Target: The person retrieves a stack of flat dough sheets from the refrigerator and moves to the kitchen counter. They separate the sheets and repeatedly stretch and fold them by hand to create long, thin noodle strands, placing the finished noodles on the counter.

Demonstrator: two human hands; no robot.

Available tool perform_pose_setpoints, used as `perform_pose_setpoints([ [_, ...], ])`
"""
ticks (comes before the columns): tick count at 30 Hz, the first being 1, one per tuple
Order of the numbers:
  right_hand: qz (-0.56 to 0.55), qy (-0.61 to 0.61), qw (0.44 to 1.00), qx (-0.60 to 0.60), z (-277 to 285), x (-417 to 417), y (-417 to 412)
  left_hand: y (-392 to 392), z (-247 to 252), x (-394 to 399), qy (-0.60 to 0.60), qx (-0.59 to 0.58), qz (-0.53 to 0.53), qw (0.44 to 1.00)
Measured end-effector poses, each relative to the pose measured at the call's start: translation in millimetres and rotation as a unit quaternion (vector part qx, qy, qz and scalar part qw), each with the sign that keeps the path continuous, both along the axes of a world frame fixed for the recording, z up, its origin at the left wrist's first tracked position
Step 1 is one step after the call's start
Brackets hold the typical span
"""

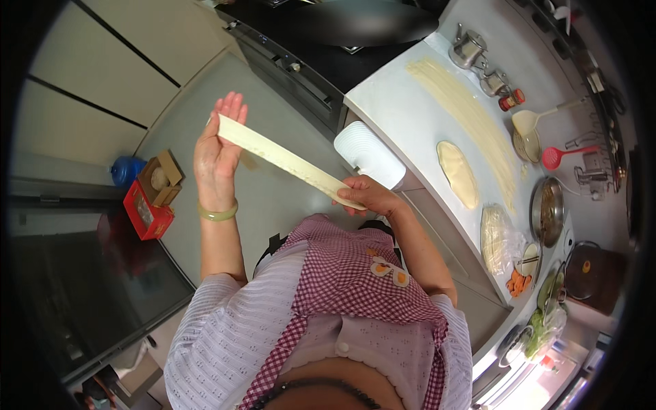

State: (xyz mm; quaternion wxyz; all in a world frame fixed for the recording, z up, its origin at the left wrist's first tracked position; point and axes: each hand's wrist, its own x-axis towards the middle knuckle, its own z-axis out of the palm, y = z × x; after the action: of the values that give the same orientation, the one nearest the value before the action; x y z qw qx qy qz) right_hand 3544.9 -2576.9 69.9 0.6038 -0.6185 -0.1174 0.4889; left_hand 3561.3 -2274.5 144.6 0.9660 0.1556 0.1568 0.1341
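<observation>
A long flat strip of pale dough [279, 158] is stretched slantwise in the air between both hands. Its upper end rests on the palm of my left hand [220, 141], beside the thumb, with the fingers extended upward; a pale bangle [218, 211] circles that wrist. At the lower end, my right hand [371, 195] pinches the strip between thumb and fingers. On the white counter [389, 97] to the right lie a flattened oval of dough [457, 174], a long pale band of dough-like strands [466, 115] and more dough under clear plastic [496, 241].
A black cooktop [348, 66] holds a large wok [348, 23]. Metal kettles [467, 48], a frying pan [547, 210] and hanging utensils [569, 154] line the wall side. A white ribbed container [366, 154] stands below the counter edge. A red box [148, 210] sits on the floor left.
</observation>
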Motion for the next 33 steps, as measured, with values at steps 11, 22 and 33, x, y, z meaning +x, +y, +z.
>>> perform_pose_setpoints([
  [11, -0.195, -0.046, 0.980, 0.020, -69.5, -9.3, -28.2, 2.5, 11.7, 12.6, -0.038, 0.034, -0.010, 0.999],
  [22, -0.292, 0.033, 0.950, 0.107, -69.4, -9.1, -33.7, 9.8, 15.9, 14.2, -0.027, 0.008, -0.027, 0.999],
  [33, -0.372, 0.028, 0.925, 0.066, -107.3, -15.4, -48.2, -0.8, 23.0, 13.8, -0.020, 0.065, -0.015, 0.998],
])
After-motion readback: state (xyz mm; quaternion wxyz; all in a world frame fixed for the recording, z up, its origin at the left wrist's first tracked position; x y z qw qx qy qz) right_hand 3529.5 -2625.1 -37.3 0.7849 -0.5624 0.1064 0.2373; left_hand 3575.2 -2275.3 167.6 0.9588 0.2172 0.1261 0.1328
